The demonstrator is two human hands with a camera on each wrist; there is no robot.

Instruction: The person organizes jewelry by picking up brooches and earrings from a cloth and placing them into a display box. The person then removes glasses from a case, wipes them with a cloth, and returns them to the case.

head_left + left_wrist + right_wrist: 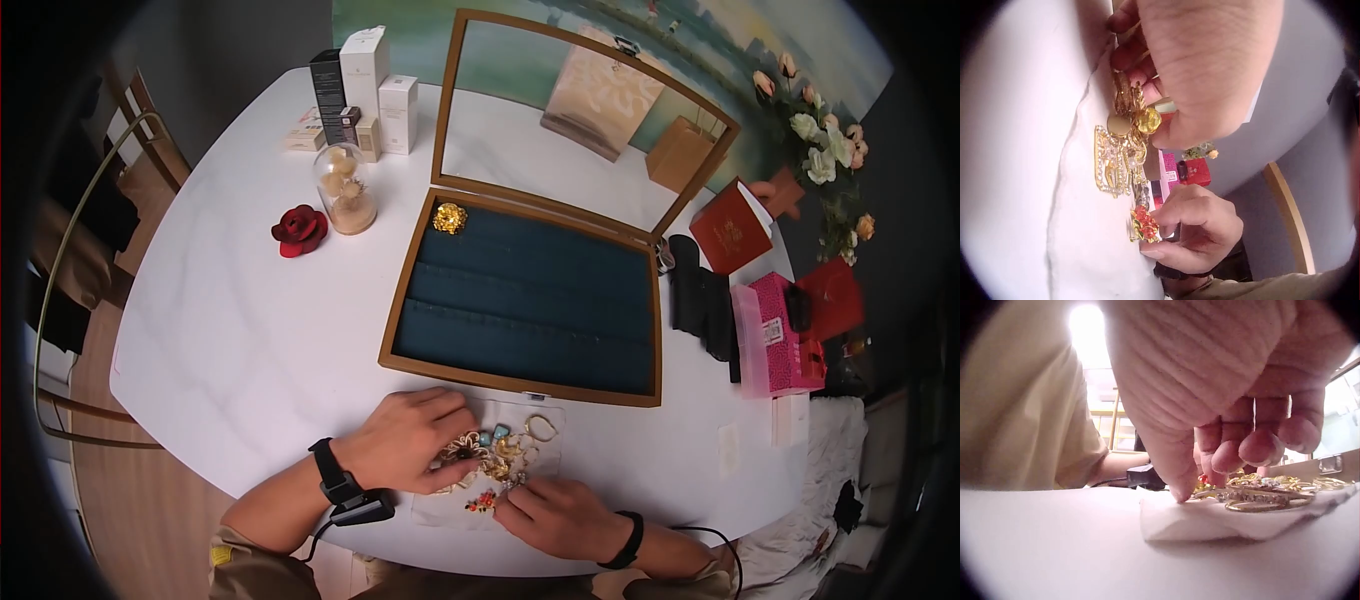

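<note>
My left hand (418,440) rests over a pile of gold jewellery (1124,150), fingers loosely bent and thumb apart from them. A petal-shaped brooch (462,447) shows between that thumb and the fingers. In the left wrist view a yellow-gemmed piece (1149,120) is right at the thumb. My right hand (560,517) pinches the edge of a red flower brooch (1145,224) between thumb and forefinger, at the near side of the pile. Its other fingers (1260,450) hang bent over gold bangles (1266,501). White cloth (432,510) lies beneath the jewellery.
An open wooden display case (520,384), blue-lined, stands behind the hands with its glass lid raised. A gold flower ornament (449,218) sits in its far left corner. Left of it are a red rose (300,231), a glass dome (346,190) and boxes (398,115). A pink box (775,330) stands right.
</note>
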